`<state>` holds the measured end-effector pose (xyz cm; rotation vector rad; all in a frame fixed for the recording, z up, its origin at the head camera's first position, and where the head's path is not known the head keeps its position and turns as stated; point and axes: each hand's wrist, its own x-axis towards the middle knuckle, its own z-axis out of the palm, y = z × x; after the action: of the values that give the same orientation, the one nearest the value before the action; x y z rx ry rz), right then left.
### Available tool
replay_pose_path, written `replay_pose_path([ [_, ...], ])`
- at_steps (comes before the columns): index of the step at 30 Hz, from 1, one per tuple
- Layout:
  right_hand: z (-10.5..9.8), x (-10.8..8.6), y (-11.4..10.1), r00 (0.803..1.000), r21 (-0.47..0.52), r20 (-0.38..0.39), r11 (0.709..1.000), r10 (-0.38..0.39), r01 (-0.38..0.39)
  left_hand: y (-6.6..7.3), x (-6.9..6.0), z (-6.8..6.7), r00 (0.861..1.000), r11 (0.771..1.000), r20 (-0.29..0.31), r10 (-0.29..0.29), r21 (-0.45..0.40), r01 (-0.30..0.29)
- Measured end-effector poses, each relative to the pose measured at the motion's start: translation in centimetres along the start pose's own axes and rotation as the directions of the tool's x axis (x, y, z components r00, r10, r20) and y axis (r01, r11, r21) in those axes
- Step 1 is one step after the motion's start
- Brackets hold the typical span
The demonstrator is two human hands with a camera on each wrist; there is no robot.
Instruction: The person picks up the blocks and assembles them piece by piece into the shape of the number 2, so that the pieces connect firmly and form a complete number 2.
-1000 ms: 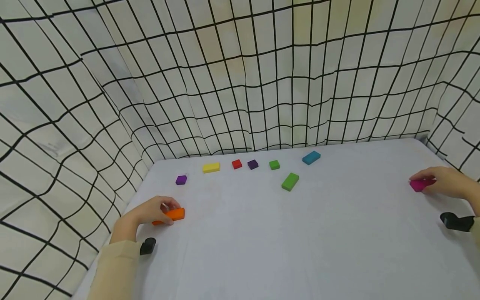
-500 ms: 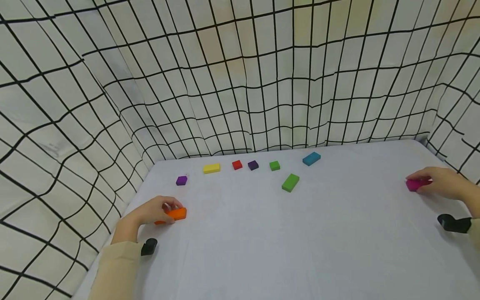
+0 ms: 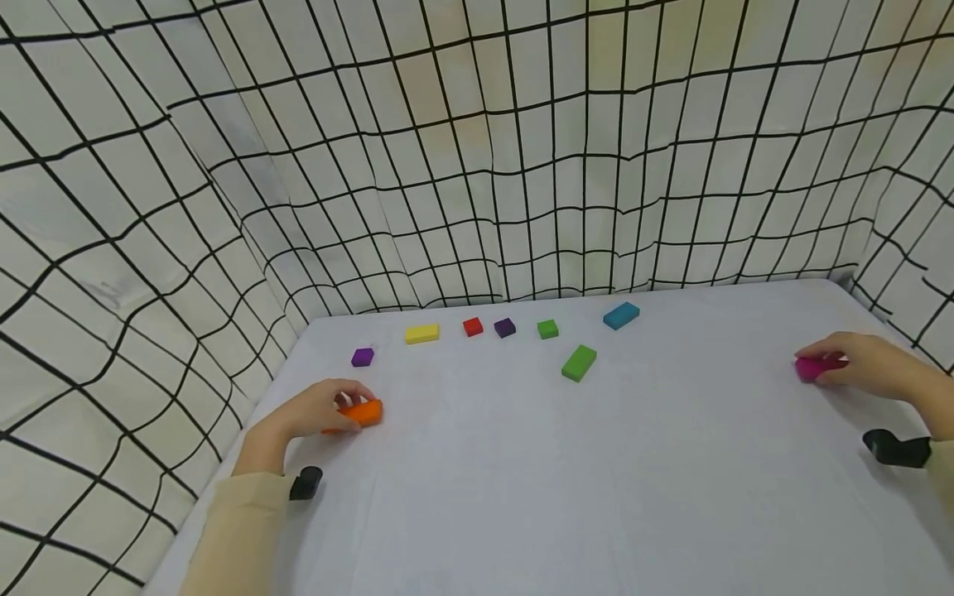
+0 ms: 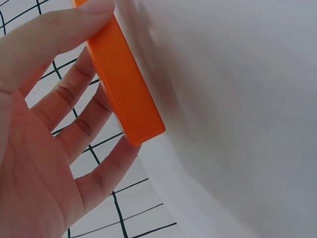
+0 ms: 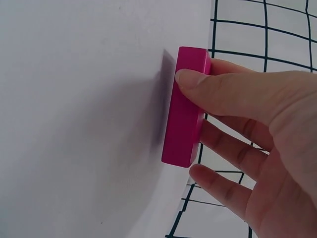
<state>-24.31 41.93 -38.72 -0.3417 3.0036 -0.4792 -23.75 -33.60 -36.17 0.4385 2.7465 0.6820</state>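
At the left side of the white table, the left hand pinches an orange block between thumb and fingers. In the left wrist view the orange block is long and flat-sided, with the thumb across its upper part. Far to the right, the right hand grips a magenta block. The right wrist view shows that magenta block lengthwise, thumb on its near face and fingers behind; a shadow falls beside it. Whether either block touches the table is hard to tell.
Along the back lie a purple block, a yellow block, a red block, a dark purple block, a small green block and a blue block. A longer green block lies nearer. Black-gridded white cloth walls the table.
The left hand has moved right and slightly away with the orange block. The right hand has shifted left with the magenta block. The other blocks have stayed in place.
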Motion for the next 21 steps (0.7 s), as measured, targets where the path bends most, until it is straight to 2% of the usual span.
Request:
replay_pose_path([
  [13,0.1,0.2,-1.2,0.997,-0.004,-0.027,0.998,-0.07,0.07,1.3,1.0,0.1,0.999,1.0,-0.036,0.005,-0.028,-0.006],
  [21,0.3,0.3,-1.8,0.996,-0.013,-0.027,0.997,-0.081,0.081,1.8,0.9,0.3,0.999,0.999,-0.051,0.019,-0.028,-0.021],
])
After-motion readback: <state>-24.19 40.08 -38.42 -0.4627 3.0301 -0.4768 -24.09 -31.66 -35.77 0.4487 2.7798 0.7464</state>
